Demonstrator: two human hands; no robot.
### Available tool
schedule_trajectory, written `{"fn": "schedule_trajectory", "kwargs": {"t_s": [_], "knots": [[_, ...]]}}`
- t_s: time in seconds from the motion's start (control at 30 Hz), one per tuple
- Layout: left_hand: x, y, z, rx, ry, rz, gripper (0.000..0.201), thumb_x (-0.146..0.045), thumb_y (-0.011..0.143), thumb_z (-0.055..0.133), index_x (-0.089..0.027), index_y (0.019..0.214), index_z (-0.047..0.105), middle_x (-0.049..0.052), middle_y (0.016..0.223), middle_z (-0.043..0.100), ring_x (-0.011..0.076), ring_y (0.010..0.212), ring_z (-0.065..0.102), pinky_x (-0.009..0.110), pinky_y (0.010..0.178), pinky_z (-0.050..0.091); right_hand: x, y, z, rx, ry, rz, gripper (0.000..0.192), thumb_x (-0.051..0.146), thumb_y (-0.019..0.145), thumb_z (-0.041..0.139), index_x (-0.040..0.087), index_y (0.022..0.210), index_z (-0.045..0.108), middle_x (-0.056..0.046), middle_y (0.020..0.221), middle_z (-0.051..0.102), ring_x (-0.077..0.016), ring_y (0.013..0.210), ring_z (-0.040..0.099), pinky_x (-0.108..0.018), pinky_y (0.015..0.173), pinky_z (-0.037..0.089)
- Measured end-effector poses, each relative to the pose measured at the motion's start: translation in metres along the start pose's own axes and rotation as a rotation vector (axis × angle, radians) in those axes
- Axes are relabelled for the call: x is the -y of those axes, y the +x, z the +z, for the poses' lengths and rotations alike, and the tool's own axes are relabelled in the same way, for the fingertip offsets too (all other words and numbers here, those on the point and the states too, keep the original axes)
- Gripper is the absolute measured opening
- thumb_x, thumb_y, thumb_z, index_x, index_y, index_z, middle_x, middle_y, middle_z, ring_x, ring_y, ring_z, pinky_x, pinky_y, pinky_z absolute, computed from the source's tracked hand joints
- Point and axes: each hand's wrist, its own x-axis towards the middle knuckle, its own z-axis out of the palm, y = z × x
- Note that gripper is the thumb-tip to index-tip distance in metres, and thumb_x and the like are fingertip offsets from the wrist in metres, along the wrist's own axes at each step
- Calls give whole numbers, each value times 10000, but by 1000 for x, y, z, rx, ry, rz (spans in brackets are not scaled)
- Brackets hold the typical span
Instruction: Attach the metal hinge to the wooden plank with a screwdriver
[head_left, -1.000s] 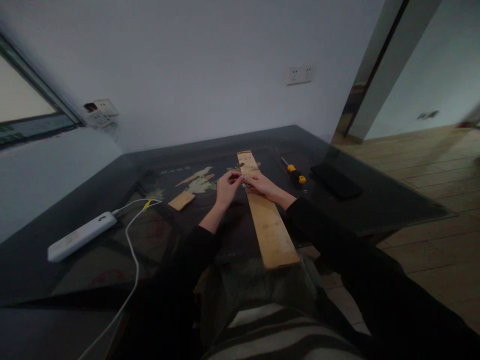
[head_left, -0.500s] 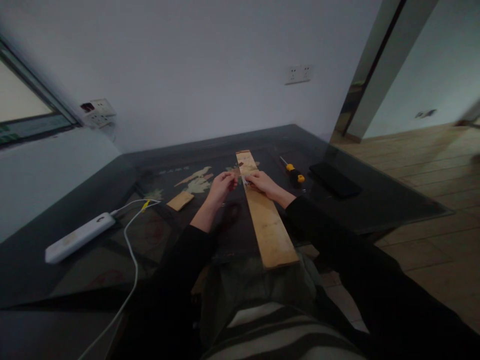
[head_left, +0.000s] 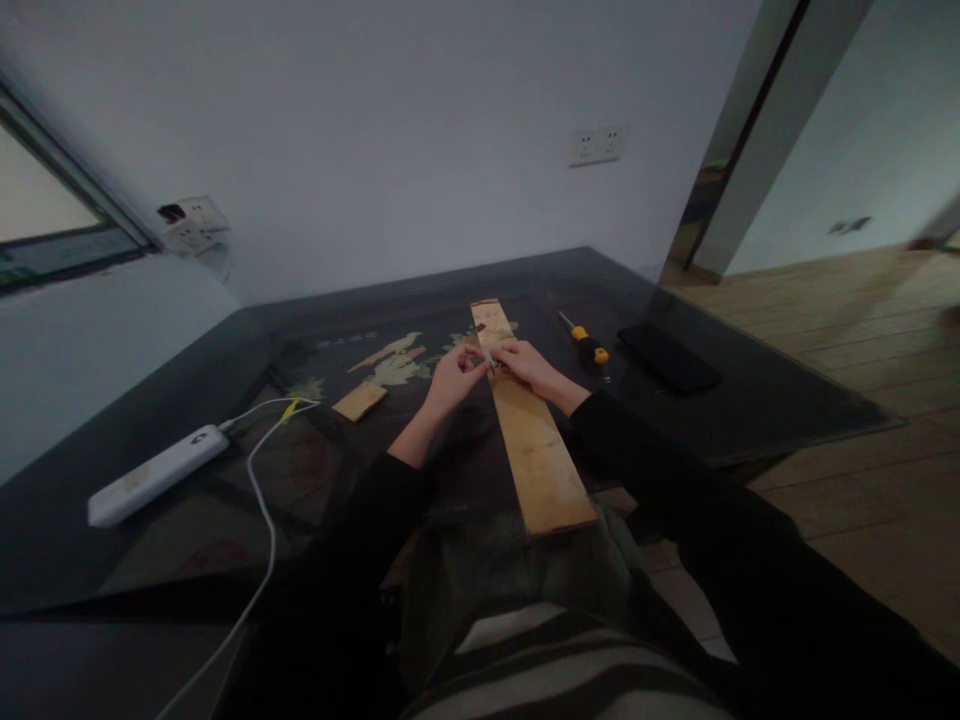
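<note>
- Here the left hand (head_left: 452,378) and the right hand (head_left: 529,364) meet fingertip to fingertip over a long wooden plank (head_left: 529,430), and both pinch a small pale object (head_left: 489,358) between them; it is too small to say what it is.
- The left hand's fingers are curled in toward the thumb and close on that small object from its left side, the wrist lifted off the table.
- The right hand lies across the plank with its fingers bent down onto the wood, gripping the same small piece from the right.
- The plank runs from under the hands back toward the person, its near end jutting past the edge of the dark glass table (head_left: 225,350), and its far end reaching a little beyond the fingertips.
- Just right of the right hand lies a screwdriver (head_left: 586,343) with a yellow and black handle, apart from the hand.
- Further right of it rests a flat black phone (head_left: 669,357).
- Left of the left hand, and well apart from it, sits a small wooden block (head_left: 360,401) on the glass.
- Far to the left a white power bank (head_left: 156,474) lies near the table edge, with a white cable (head_left: 262,500) looping from it toward the person.
- Beyond the hands, on the wall, a white double socket (head_left: 595,146) is mounted.
- Black sleeves cover both forearms down to the wrists.
</note>
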Motion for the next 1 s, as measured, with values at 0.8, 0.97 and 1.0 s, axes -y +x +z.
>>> {"fn": "schedule_trajectory", "kwargs": {"t_s": [0.8, 0.97, 1.0], "knots": [[-3, -5, -2, 74, 77, 130, 37, -173, 799, 686, -185, 772, 663, -16, 686, 600, 124, 611, 456, 239, 619, 342, -16, 12, 1, 18, -73, -133, 305, 348, 871, 543, 170, 623, 538, 57, 537, 406, -86, 526, 324, -261, 533, 209], [0, -4, -1, 110, 130, 156, 60, -155, 830, 655, -182, 786, 625, -27, 674, 567, 124, 615, 457, 240, 626, 340, -17, 13, 0, 48, -115, -196, 303, 335, 878, 527, 156, 639, 580, 41, 577, 444, -98, 574, 369, -258, 570, 253], [1, -3, 0, 115, 131, 152, 63, -152, 832, 654, -182, 787, 620, -29, 672, 563, 124, 613, 459, 239, 625, 339, -16, 13, -1, 51, -132, -200, 303, 329, 879, 522, 154, 641, 587, 38, 581, 452, -100, 580, 378, -258, 575, 259]]}}
